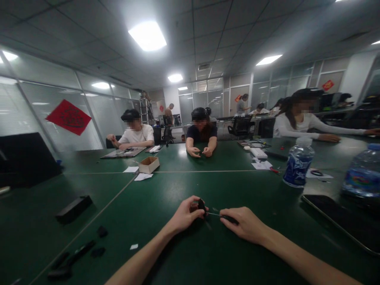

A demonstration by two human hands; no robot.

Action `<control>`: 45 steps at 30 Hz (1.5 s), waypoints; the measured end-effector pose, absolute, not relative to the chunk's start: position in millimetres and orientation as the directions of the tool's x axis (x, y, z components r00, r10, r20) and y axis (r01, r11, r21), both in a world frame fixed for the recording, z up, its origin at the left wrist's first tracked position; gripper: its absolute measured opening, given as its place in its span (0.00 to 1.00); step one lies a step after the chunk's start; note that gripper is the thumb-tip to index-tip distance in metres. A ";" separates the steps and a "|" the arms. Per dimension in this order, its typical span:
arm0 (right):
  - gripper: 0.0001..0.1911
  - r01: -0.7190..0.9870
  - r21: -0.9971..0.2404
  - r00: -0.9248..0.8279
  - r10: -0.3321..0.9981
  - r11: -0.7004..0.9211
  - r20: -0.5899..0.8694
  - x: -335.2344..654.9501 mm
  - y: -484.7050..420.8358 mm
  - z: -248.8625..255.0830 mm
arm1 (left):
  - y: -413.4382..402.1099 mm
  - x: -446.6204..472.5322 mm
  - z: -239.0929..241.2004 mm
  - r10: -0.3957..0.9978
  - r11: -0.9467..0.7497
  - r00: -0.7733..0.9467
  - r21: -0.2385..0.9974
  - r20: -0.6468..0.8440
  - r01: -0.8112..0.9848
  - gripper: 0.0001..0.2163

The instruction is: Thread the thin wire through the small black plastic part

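Observation:
Over the green table, my left hand is closed around a small black part, gripped between thumb and fingers. My right hand is wrapped round the dark handle of a screwdriver. Its thin metal shaft points left and meets the black part, though the exact contact at the tip is too small to make out. Most of the handle is hidden by my right fingers.
Left lie a black box-shaped object, several black pieces and a white scrap. An open cardboard box stands farther back. Right are a phone, a water bottle and a larger bottle. Co-workers sit across the table.

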State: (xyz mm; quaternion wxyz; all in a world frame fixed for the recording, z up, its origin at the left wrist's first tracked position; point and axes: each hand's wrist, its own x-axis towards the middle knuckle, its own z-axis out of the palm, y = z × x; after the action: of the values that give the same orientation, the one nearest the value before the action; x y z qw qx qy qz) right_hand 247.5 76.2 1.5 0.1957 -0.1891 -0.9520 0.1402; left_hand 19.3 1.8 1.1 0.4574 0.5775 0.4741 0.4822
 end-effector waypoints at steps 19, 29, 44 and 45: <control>0.18 0.312 -0.311 -0.866 0.404 0.897 0.296 245.6 76.1 -1.1 | 1.8 16.2 -6.2 0.981 -0.172 0.119 0.974 0.156 0.147 0.14; 0.16 0.314 -0.309 -0.859 0.407 0.898 0.311 245.4 76.1 -0.9 | 4.8 16.0 -10.0 0.977 -0.196 0.115 0.972 0.182 0.128 0.12; 0.17 0.321 -0.325 -0.858 0.418 0.890 0.298 245.7 74.0 0.4 | 1.7 18.6 -4.5 0.980 -0.180 0.105 0.976 0.168 0.125 0.12; 0.17 0.323 -0.324 -0.858 0.420 0.889 0.296 245.7 73.9 0.4 | 1.9 18.5 -4.9 0.980 -0.181 0.103 0.975 0.168 0.126 0.12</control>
State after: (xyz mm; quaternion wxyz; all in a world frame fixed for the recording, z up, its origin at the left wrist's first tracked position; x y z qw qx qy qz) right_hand 245.7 73.9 0.4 0.1821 -0.1946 -0.9546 0.1328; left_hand 18.5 1.9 -4.9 0.4416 0.5969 0.4632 0.4838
